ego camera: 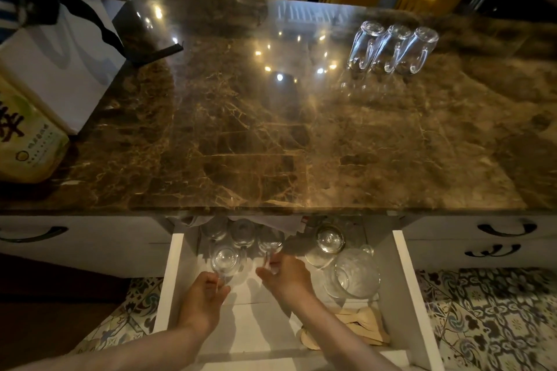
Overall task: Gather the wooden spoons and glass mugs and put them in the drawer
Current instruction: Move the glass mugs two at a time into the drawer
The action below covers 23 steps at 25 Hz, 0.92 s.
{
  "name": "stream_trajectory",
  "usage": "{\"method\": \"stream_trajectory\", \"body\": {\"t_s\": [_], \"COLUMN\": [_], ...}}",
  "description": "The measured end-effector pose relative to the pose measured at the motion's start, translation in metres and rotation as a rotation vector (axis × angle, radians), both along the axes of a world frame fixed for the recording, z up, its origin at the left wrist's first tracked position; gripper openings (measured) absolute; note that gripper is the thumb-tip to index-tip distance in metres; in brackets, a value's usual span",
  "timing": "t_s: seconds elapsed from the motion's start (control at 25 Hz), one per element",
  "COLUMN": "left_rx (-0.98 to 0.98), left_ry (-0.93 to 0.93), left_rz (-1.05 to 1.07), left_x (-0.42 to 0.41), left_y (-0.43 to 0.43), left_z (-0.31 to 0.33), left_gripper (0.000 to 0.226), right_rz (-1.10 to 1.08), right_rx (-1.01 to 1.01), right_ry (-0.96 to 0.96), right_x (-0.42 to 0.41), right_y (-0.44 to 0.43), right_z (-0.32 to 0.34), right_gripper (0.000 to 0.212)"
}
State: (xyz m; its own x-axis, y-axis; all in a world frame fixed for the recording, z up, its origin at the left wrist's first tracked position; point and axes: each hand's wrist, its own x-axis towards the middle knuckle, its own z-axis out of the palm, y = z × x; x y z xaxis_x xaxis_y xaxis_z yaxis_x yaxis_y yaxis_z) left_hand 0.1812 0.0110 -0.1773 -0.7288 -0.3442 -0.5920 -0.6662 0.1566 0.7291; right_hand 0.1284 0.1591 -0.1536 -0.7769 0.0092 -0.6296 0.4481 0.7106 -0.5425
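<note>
Left hand [205, 300] and right hand [287, 278] grip glass mugs [224, 259] in drawer [174, 274]; 3 upturned mugs [388, 50] on marble counter [241, 135].

The big brown marble counter top [271, 135] is smooth and very shiny; lights show in it. At one o'clock, three clear glass mugs [391, 48] look smooth and glossy. At six o'clock, the white painted drawer [414, 295] is matt, and other clear glass mugs [224, 259] inside it gleam. The pale wooden spoons [361, 325] at five o'clock look dull. The white paper bag [60, 75] at ten o'clock is matt.
</note>
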Motion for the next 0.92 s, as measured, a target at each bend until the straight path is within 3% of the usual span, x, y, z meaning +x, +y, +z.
{"method": "stream_trajectory", "body": {"t_s": [0.12, 0.28, 0.4, 0.48, 0.56, 0.64, 0.76, 0.92], "left_rx": [0.085, 0.244, 0.393, 0.471, 0.425, 0.393, 0.41, 0.35], "left_ry": [-0.111, -0.292, -0.33, -0.354, -0.288, -0.156, 0.061, 0.352], "left_rz": [0.125, 0.146, -0.124, -0.487, -0.865, -0.992, -0.929, -0.634], "left_x": [-0.007, -0.016, -0.028, -0.051, -0.083, -0.121, -0.18, -0.26], "left_y": [0.001, -0.005, -0.014, -0.011, 0.001, 0.021, 0.062, 0.107], "left_z": [0.008, 0.038, 0.077, 0.118, 0.154, 0.179, 0.201, 0.207], "left_gripper": [0.033, 0.074, 0.062, 0.045, 0.032, 0.027, 0.029, 0.005], "right_rz": [0.232, 0.29, 0.219, 0.19, 0.15, 0.108, 0.051, -0.25], "right_rx": [0.048, -0.072, -0.183, -0.19, -0.21, -0.232, -0.205, -0.271], "right_ry": [-0.083, -0.028, 0.009, 0.074, 0.122, 0.142, 0.223, 0.448], "right_x": [0.001, -0.012, -0.034, -0.053, -0.072, -0.092, -0.126, -0.179], "right_y": [0.015, 0.044, 0.071, 0.09, 0.105, 0.118, 0.135, 0.149], "right_z": [0.025, 0.081, 0.13, 0.154, 0.171, 0.183, 0.195, 0.192], "right_gripper": [0.057, 0.04, 0.026, 0.027, 0.023, 0.018, 0.02, 0.024]}}
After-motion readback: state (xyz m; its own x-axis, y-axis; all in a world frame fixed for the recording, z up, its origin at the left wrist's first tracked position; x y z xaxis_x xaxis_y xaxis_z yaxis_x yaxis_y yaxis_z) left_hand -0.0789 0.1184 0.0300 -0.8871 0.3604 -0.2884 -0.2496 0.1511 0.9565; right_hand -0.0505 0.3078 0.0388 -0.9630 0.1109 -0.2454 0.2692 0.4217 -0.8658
